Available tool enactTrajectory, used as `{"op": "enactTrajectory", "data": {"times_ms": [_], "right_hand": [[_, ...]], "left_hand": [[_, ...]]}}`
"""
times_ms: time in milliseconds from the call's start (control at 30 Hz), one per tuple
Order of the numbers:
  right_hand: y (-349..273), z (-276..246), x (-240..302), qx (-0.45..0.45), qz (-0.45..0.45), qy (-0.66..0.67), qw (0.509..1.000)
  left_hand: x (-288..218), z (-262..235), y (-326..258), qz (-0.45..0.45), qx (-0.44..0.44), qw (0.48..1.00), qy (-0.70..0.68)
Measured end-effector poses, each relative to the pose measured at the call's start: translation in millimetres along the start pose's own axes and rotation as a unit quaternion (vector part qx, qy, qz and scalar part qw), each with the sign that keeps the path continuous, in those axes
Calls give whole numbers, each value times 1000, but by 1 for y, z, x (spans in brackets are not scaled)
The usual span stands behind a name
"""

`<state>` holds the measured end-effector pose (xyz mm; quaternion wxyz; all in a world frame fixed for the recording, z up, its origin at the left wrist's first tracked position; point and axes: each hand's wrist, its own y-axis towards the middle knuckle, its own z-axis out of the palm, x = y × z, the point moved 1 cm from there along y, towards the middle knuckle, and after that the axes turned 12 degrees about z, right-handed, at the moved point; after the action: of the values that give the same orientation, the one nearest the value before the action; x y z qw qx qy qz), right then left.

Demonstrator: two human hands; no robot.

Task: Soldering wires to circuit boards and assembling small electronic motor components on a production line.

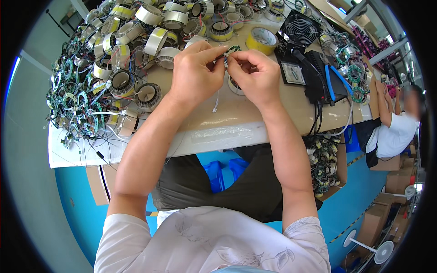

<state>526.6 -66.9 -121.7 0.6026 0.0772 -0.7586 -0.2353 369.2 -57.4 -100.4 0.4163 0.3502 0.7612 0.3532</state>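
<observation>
Both hands meet above the middle of the table. My left hand (196, 73) is closed in a pinch on a small green circuit board (234, 48), probably ring-shaped like the loose ones nearby. Its far edge shows above the fingertips. My right hand (258, 75) pinches the same board from the other side, fingers curled; the grip points are partly hidden. A thin white cable ending in a small white connector (215, 109) hangs below my left hand. Partly covered by my right hand, a round motor stator (234, 86) stands on the table.
Many wound stators (148, 95) and tangled green boards (68, 107) heap up at left. Yellow tape (262, 40), a black fan (299, 31), a black box (314, 73) and blue-handled pliers (330, 82) lie at right. A cardboard box of parts (324, 168) stands below. Another person (393, 127) sits at far right.
</observation>
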Motion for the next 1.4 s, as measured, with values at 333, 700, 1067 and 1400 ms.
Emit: {"op": "enactTrajectory", "data": {"times_ms": [333,700,1067,1400], "right_hand": [[-1,1,-1,-13,-6,14,1000],[0,-1,1,-6,-53,-11,999],[5,-25,22,17,-133,-131,982],[-3,-27,20,127,-148,-310,931]], "left_hand": [[-5,0,0,4,-11,1000,-12],[4,4,-5,49,4,999,-17],[5,-5,4,-38,-10,999,-27],[14,-11,5,-189,11,981,-32]]}}
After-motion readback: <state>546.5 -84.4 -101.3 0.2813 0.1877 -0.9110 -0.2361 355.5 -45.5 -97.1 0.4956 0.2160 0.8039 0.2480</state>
